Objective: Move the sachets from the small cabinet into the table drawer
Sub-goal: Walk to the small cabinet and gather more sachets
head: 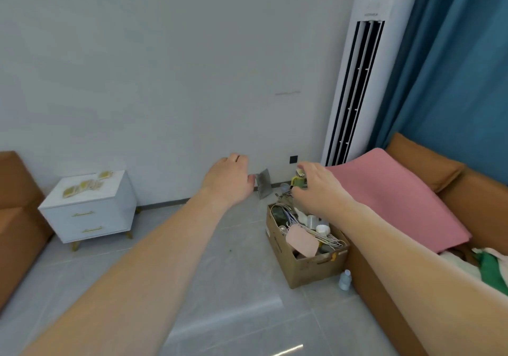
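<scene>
Both my arms reach out over the pale grey tiled floor (225, 287), which lies open between me and the wall. To my left stands the small white two-drawer cabinet with gold handles (88, 215), just beside a tan leather seat (16, 218) at the frame's edge. To my right a tan sofa (428, 163) carrying a pink cushion (393, 196) borders the floor, with an open cardboard box of clutter (305, 248) touching its side and a small clear bottle (345, 280) just beside the box.

The yellow-green sachets (85, 186) lie scattered flat on the cabinet's top; both drawers are closed.

My left hand (229, 181) hangs in the air, fingers loosely curled, holding nothing. My right hand (316, 188) hovers above the box, fingers relaxed, also empty.
</scene>
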Tool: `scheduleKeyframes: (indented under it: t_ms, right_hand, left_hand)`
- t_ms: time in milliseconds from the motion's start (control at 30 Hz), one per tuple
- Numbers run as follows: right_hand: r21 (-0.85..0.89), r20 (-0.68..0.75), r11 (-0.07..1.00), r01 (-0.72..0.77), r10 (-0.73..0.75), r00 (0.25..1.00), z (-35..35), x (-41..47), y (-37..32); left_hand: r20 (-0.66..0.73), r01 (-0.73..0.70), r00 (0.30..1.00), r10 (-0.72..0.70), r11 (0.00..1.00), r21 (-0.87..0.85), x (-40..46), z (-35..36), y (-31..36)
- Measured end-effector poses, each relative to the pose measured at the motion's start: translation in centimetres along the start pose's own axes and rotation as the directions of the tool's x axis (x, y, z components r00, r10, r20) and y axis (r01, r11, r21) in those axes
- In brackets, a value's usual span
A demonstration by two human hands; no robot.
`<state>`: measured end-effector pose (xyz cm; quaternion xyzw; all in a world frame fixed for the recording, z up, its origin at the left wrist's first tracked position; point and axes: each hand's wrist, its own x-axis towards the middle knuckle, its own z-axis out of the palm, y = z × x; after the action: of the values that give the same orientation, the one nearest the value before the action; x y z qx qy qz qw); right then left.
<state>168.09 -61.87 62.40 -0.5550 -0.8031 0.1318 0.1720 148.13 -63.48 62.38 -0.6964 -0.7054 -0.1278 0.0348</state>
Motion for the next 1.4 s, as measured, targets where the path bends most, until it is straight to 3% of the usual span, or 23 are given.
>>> scheduleKeyframes:
  t_ms: [433,700,1067,1400]
  right_hand:
    - [0.061,0.067,0.993,0.101,-0.105,0.992,7.3,27.7,-7.6]
    - [0.056,0.090,0.979,0.194,-0.198,0.976,14.8,41.4,-19.2]
    - [0.103,0.078,0.975,0.198,-0.206,0.975,26.2,57.2,-40.3]
    - [0.124,0.100,0.977,0.175,-0.187,0.977,35.8,71.5,-51.7]
  left_hand:
    - [-0.038,0.123,0.992,-0.121,0.990,0.067,20.7,1.4,-18.6]
    - [-0.047,0.226,0.974,-0.223,0.970,0.086,27.0,1.0,-35.2]
    - [-0.072,0.258,0.965,-0.252,0.962,0.092,35.0,-2.2,-62.9]
    - [-0.038,0.299,0.954,-0.297,0.952,0.068,43.1,-0.2,-81.6]
